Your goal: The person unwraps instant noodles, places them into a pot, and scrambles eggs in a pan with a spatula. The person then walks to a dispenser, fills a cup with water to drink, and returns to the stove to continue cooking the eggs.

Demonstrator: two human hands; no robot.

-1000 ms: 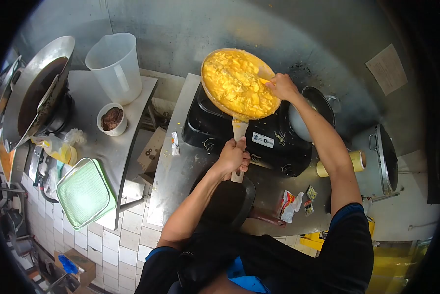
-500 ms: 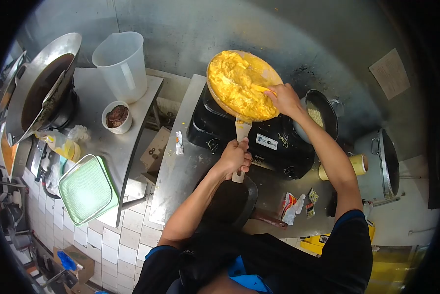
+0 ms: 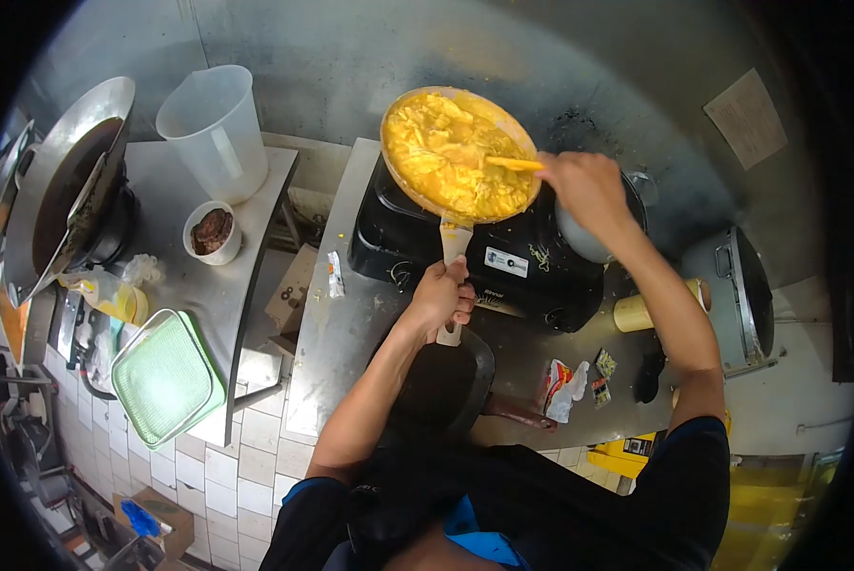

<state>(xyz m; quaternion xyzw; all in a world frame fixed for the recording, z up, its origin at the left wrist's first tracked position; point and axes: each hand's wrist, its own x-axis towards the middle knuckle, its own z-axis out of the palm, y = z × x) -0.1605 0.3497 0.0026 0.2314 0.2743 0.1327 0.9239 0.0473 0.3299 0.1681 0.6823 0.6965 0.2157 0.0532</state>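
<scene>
My left hand (image 3: 441, 297) is wrapped round the pale handle of a frying pan (image 3: 389, 157), which is tilted over the black gas stove (image 3: 565, 276). Soft yellow scrambled egg (image 3: 456, 143) fills most of the pan, with some runny liquid among the curds. In my right hand (image 3: 584, 186) is a yellow spatula (image 3: 513, 164), its far end in the egg near the pan's right side. Part of the spatula's blade is hidden by the egg. Below my left hand, a dark pan (image 3: 446, 385) with a brown handle rests on the steel counter.
Right of the stove are a pale yellow cylinder (image 3: 636, 312), a large metal pot (image 3: 722, 295) and opened packets (image 3: 562, 388). On the left table stand a plastic jug (image 3: 218, 133), a white tub (image 3: 216, 235), a green basket (image 3: 165, 376) and a large wok (image 3: 103, 100).
My right hand has moved right and up with the spatula, now nearer the pan's right rim. The egg has shifted and looks looser. The pan has moved slightly left in view.
</scene>
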